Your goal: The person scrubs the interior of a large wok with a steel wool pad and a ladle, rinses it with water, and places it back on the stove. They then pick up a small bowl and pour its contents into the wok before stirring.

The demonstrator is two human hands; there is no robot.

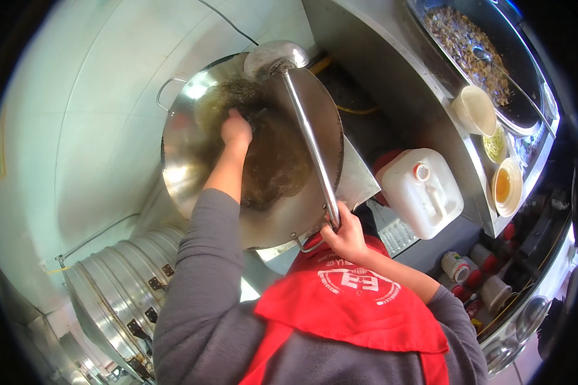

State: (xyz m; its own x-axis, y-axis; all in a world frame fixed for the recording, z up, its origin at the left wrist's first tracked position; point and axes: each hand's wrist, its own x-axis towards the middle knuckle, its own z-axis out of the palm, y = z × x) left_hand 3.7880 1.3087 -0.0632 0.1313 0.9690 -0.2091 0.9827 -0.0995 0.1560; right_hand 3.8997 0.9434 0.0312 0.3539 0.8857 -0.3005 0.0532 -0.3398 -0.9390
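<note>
A large metal wok (180,154) with two loop handles stands before me, with murky brownish liquid (279,163) in its bowl. Low over the liquid, on the wok's far left side, is my left hand (236,130). Its fingers point away from me and are mostly hidden, so whether they hold anything is unclear. My right hand (348,235) grips the handle end of a long steel ladle (309,137), close to the wok's near rim. The ladle slants across the wok's right side. Its rounded head (275,57) lies at the far rim, its underside facing up.
A white plastic jerrycan (421,192) with a red-rimmed opening is right of the wok. On the steel counter (472,178) are a pan of chopped food (467,48), a beige bowl (474,110) and a bowl of amber liquid (507,186). Stacked metal drums (120,279) stand at left.
</note>
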